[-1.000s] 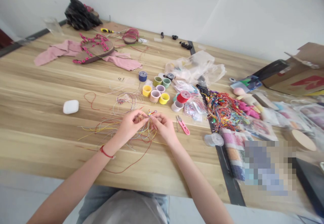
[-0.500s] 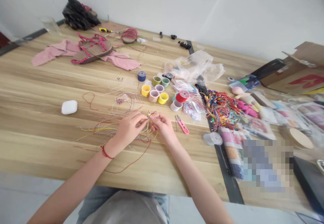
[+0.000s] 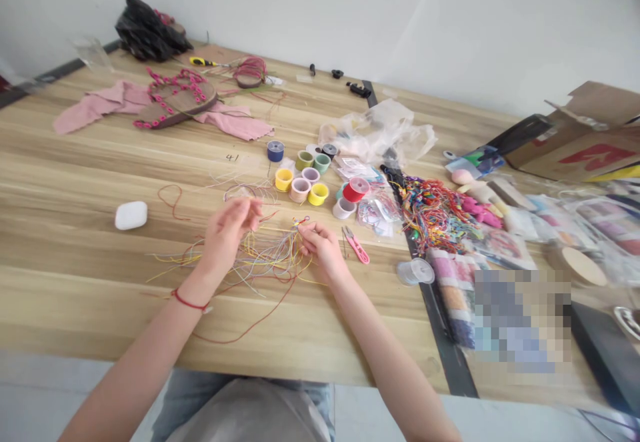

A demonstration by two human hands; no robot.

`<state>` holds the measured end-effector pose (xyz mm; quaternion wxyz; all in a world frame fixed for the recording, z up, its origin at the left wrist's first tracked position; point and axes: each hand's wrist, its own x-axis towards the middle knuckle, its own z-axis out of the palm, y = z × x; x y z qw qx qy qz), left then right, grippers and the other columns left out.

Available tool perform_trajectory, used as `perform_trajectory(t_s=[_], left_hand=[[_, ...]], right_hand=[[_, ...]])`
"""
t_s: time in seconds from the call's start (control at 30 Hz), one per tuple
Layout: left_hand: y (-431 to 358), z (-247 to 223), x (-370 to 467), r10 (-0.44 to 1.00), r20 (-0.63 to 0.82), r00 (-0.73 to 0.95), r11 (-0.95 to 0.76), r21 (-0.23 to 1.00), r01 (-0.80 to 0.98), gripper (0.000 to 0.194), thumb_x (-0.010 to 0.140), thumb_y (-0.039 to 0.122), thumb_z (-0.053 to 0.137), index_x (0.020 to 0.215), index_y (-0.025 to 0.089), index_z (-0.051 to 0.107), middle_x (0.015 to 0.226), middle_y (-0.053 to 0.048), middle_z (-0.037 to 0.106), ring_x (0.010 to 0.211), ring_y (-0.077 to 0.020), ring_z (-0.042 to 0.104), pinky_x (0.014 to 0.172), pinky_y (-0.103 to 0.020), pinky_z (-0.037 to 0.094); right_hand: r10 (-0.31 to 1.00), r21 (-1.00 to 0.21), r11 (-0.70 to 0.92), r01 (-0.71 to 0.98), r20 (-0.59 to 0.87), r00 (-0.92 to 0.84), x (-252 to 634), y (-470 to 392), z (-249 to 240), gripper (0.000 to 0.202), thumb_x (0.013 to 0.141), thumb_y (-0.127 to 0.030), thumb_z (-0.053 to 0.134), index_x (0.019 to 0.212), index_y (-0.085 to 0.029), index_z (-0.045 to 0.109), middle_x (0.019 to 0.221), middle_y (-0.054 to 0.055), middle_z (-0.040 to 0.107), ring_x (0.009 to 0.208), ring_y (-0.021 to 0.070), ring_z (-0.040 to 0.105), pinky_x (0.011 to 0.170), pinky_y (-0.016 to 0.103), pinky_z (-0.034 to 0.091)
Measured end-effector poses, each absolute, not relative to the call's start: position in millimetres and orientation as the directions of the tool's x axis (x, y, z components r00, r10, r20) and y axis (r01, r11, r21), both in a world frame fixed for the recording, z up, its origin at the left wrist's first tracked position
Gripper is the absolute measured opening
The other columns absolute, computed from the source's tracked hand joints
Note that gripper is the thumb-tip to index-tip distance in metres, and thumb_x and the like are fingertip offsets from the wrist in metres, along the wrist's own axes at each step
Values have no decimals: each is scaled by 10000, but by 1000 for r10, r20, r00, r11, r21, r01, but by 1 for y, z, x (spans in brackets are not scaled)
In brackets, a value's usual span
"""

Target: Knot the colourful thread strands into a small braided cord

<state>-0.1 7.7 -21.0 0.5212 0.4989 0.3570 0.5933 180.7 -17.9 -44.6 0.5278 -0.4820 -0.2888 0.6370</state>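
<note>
Near the middle of the table, my right hand [image 3: 321, 245] pinches the gathered top of a bundle of thin colored cords [image 3: 267, 255]. A small knotted piece with a loop [image 3: 300, 221] sticks up past its fingertips. The yellow, grey and red strands fan out leftward over the wood. My left hand [image 3: 227, 232] is raised above the left part of the bundle, apart from my right hand. Its fingers are curled together, and any strand between them is too fine to make out. Pink-handled thread snips [image 3: 357, 245] lie right of my right hand.
Several thread spools stand behind my hands, including a yellow spool [image 3: 318, 194] and a red spool [image 3: 356, 189]. A white case [image 3: 131, 215] is at left. Farther right lie a heap of colorful cords [image 3: 435, 212] and a clear spool [image 3: 416, 271]. A woven sandal [image 3: 175, 105] sits at back left.
My left hand has moved left and up, away from the knotted piece and my right hand. The right hand keeps its pinch on the cords. The whole view has shifted slightly.
</note>
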Motion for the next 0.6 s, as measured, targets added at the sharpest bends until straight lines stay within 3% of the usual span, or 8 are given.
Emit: perform_trajectory(t_s=[0.2,0.47,0.6], left_hand=[[24,0,-29,953,233,-194,-301,808,-506,197,794,329,757,789,138,709,678,-5,623,558,-90,516,578,-249,478],[26,18,-63,875,291,-386,-464,732,-499,20,843,229,707,828,217,701,681,45,639,552,-61,489,557,-222,436],[25,23,-76,858,305,-413,-490,726,-483,184,946,120,564,890,243,688,715,75,646,524,-24,460,516,-198,385]], right_hand=[[944,-851,-299,-432,-331,-1,181,-18,-44,341,593,-349,827,559,-195,524,437,-109,259,443,61,219,461,247,252],[945,-846,-291,-446,-326,2,182,-16,-47,357,602,-344,838,553,-198,516,435,-104,258,445,69,235,464,250,263],[946,-848,-286,-445,-324,10,182,-16,-48,354,604,-343,831,561,-199,510,438,-102,268,442,70,250,456,251,258]])
